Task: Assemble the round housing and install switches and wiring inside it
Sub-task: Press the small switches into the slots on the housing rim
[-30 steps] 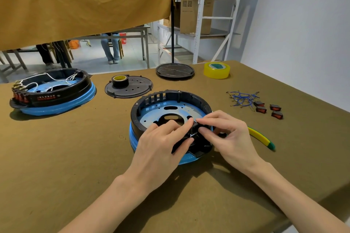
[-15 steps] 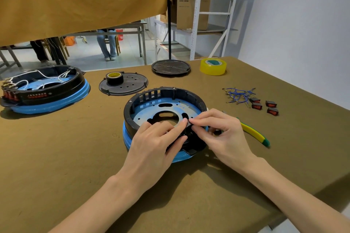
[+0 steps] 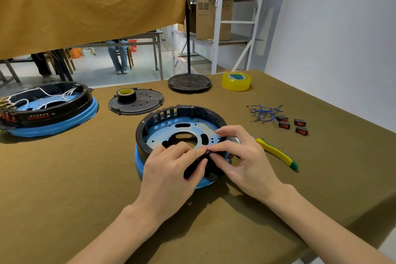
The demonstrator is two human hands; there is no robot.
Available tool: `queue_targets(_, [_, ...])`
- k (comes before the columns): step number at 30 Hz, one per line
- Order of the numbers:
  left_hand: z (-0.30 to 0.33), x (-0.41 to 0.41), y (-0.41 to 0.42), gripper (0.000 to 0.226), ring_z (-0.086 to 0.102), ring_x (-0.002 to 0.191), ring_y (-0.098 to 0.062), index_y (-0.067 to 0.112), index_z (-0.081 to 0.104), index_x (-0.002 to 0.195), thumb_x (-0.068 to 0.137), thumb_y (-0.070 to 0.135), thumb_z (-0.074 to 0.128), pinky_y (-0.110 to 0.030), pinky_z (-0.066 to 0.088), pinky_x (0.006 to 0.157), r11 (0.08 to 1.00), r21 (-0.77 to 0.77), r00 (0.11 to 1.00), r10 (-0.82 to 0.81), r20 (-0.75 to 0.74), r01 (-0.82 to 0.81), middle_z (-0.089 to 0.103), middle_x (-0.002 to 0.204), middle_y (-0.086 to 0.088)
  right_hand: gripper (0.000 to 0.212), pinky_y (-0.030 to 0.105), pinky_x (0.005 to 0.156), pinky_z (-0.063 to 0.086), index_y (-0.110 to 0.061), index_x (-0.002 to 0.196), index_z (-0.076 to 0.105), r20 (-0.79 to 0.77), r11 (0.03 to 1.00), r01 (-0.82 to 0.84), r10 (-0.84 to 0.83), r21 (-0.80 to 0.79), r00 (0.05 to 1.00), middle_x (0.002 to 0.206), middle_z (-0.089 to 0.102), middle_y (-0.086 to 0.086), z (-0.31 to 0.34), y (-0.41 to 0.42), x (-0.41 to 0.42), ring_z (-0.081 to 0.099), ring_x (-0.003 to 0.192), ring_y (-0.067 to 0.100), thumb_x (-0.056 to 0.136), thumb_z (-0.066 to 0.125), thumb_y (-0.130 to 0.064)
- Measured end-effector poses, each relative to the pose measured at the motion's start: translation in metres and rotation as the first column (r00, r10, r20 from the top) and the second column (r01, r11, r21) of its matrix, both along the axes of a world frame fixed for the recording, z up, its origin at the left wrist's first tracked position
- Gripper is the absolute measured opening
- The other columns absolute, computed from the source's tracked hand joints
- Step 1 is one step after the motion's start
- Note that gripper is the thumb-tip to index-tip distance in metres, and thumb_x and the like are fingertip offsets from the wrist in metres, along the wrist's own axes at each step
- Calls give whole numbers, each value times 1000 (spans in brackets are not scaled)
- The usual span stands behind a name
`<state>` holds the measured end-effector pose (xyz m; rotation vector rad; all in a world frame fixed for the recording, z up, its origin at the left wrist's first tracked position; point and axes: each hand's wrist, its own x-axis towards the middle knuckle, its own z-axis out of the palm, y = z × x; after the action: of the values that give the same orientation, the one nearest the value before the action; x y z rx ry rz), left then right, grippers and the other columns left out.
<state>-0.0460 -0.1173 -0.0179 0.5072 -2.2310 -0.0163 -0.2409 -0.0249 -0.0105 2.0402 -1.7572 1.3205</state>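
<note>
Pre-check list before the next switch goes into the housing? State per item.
1. Housing sits flat on the table, open side up: ok.
2. Left hand and right hand both at the near rim, pinching a small black part: ok.
3. That part fully seated in the rim: cannot tell, the fingers cover it.
4. Spare switches within reach on the right, four loose: ok.
5. Blue wires ready beside the switches, but tangled in a bunch: not ok.
6. Yellow-handled tool lies right of the housing, tip hidden behind the right hand: cannot tell if it fouls the work.
</note>
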Motion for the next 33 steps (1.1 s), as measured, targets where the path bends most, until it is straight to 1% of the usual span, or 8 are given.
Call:
queue_targets(6, [4, 1, 3, 42, 60, 83, -3, 18, 69, 124, 92, 45, 66, -16, 38, 75, 997, 71, 999, 42, 19, -44, 71, 98, 9, 18, 28, 95, 53, -23, 108, 78, -57, 999, 15, -13, 40, 998, 125, 60, -5, 7, 3, 4, 58, 119, 9, 96, 68, -30])
queue_targets(9, [3, 2, 2, 43, 59, 85, -4, 17, 68, 123, 91, 46, 67, -15, 41, 77, 995, 95, 1000, 30, 3, -31, 70, 101, 7, 20, 34, 94, 51, -26, 103, 79, 68, 994, 11, -19, 106, 998, 120, 62, -13, 23, 2, 5, 60, 114, 7, 97, 62, -36])
queue_targets(13, [-3, 4, 1, 42, 56, 90, -5, 21, 62, 118, 88, 51, 67, -21, 37, 92, 991, 130, 996, 37, -75, -27, 64, 96, 10, 21, 31, 87, 50, -20, 110, 71, 167, 982, 188, -186, 1, 968, 107, 65, -6, 61, -35, 12, 60, 97, 5, 104, 51, -21])
queue_targets(15, [-5, 6, 0, 43, 55, 91, -6, 24, 60, 114, 84, 53, 72, -26, 36, 96, 987, 155, 993, 64, -102, -48, 63, 94, 11, 21, 37, 90, 47, -18, 116, 63, 18, 955, 291, -293, 62, 956, 111, 60, -2, 67, -54, 20, 57, 98, 12, 105, 46, -17])
queue_targets(18, [-8, 10, -2, 44, 55, 91, -6, 24, 61, 109, 82, 55, 74, -29, 46, 87, 987, 154, 994, 61, -87, -47, 68, 95, 9, 19, 39, 87, 40, -17, 117, 52, -253, 896, 385, -329, 220, 910, 110, 53, 0, 48, -63, 35, 51, 97, 22, 100, 43, -12])
queue_targets(22, [-6, 10, -3, 39, 60, 86, -10, 24, 65, 103, 85, 60, 64, -30, 49, 84, 990, 131, 997, 65, -42, -59, 69, 93, 9, 21, 36, 77, 32, -16, 114, 49, -337, 894, 397, -316, 207, 887, 106, 49, 1, 47, -65, 35, 46, 90, 24, 94, 48, -9])
queue_targets(27, [-6, 9, -4, 42, 62, 93, -7, 26, 70, 114, 90, 59, 59, -28, 44, 89, 994, 100, 998, 52, -25, -49, 73, 103, 11, 19, 37, 86, 39, -16, 117, 49, -243, 883, 371, -307, 288, 920, 111, 52, 3, 41, -66, 36, 49, 98, 23, 99, 47, -11])
queue_targets(33, [-3, 5, 0, 44, 56, 87, -5, 28, 74, 120, 93, 59, 57, -27, 41, 84, 992, 86, 995, 99, -20, -97, 73, 96, 15, 6, 36, 83, 50, -20, 102, 57, 139, 934, 349, -357, 79, 924, 97, 57, -5, 39, -50, 11, 54, 91, 14, 100, 55, -14])
